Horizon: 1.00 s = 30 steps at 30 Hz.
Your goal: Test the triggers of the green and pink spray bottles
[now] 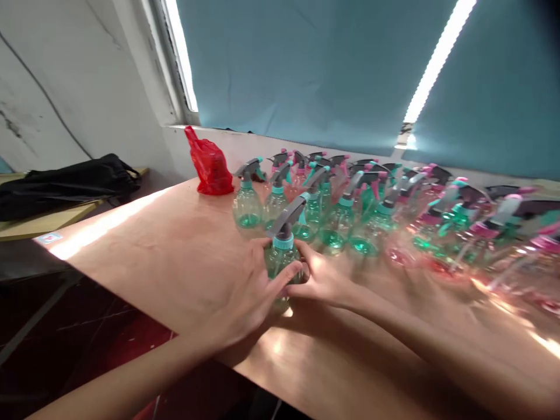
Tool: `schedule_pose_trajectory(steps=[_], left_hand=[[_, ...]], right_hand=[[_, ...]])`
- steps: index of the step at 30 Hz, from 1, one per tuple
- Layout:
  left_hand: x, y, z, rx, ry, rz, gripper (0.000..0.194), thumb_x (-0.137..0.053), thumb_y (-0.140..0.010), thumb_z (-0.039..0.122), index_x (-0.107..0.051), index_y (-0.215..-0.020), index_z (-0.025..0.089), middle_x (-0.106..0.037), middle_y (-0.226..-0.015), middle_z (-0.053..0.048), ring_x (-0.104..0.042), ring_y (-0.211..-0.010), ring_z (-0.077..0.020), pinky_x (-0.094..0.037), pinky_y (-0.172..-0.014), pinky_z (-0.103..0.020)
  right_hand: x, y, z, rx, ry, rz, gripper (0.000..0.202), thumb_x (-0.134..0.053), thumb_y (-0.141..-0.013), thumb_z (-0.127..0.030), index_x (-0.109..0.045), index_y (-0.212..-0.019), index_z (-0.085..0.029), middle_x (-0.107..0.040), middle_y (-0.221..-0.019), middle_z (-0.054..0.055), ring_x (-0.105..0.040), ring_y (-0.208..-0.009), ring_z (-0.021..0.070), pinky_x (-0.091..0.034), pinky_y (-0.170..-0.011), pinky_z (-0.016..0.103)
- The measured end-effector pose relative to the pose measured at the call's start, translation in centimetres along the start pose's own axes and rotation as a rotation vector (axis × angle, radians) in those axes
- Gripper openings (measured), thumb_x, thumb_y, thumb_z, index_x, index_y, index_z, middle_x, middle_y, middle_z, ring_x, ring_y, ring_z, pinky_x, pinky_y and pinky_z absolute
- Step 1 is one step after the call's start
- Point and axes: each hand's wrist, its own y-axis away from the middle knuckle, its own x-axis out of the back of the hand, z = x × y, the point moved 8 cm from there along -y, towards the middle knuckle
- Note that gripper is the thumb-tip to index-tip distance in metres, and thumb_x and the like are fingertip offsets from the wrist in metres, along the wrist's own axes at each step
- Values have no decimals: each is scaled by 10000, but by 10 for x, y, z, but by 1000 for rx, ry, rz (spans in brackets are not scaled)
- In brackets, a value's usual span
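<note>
Between my two hands stands a clear green spray bottle point(282, 256) with a turquoise collar and a grey trigger head, upright at the front of the group. My left hand point(254, 286) wraps round its left side, thumb across the front. From the right, my right hand point(321, 274) closes on the same bottle, its fingers near the left thumb. The bottle's lower part is partly hidden by my hands. Just behind it are more green spray bottles, among them one point(336, 224) with a turquoise collar.
Pink spray bottles point(485, 233) crowd the right side of the wooden table point(175, 245). A red plastic bag point(210, 166) sits at the back left. Further left, a black bag point(74, 181) lies on another surface. Blue curtains point(306, 70) hang behind.
</note>
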Motion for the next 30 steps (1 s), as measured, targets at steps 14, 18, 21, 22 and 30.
schedule_pose_trajectory(steps=[14, 18, 21, 22, 30], left_hand=[[-153, -45, 112, -165, 115, -448, 646, -715, -772, 476, -444, -1327, 289, -553, -1300, -83, -583, -1084, -287, -488, -910, -455], [-179, -58, 139, -251, 171, -521, 582, -696, -815, 482, -477, -1310, 270, -647, -1078, -63, -627, -896, -240, -519, -750, -378], [-196, -65, 145, -260, 241, -569, 384, -644, -870, 479, -559, -1171, 256, -650, -935, -26, -629, -821, -209, -519, -708, -344], [-199, -67, 145, -253, 268, -568, 348, -627, -885, 470, -567, -1154, 257, -648, -933, -21, -630, -822, -203, -523, -717, -341], [-193, -74, 135, -289, 325, -510, 236, -594, -876, 282, -571, -1107, 241, -623, -919, -12, -621, -810, -175, -539, -777, -332]], right_hand=[[127, 131, 17, -98, 260, 90, 825, -823, -698, -513, -469, -1411, -300, -590, -1335, 73, -548, -1231, 370, -512, -973, 508], [145, 141, 25, -46, 398, 143, 903, -826, -640, -600, -486, -1420, -297, -544, -1400, 93, -448, -1318, 419, -412, -1049, 606], [151, 143, 32, -34, 428, 162, 985, -820, -636, -621, -418, -1470, -285, -509, -1436, 110, -394, -1357, 430, -363, -1086, 623], [152, 143, 34, -36, 433, 170, 1003, -816, -640, -625, -395, -1483, -281, -503, -1440, 116, -383, -1365, 432, -354, -1093, 623], [149, 142, 51, -39, 475, 132, 1030, -800, -640, -660, -389, -1475, -219, -573, -1362, 154, -459, -1300, 436, -360, -1087, 597]])
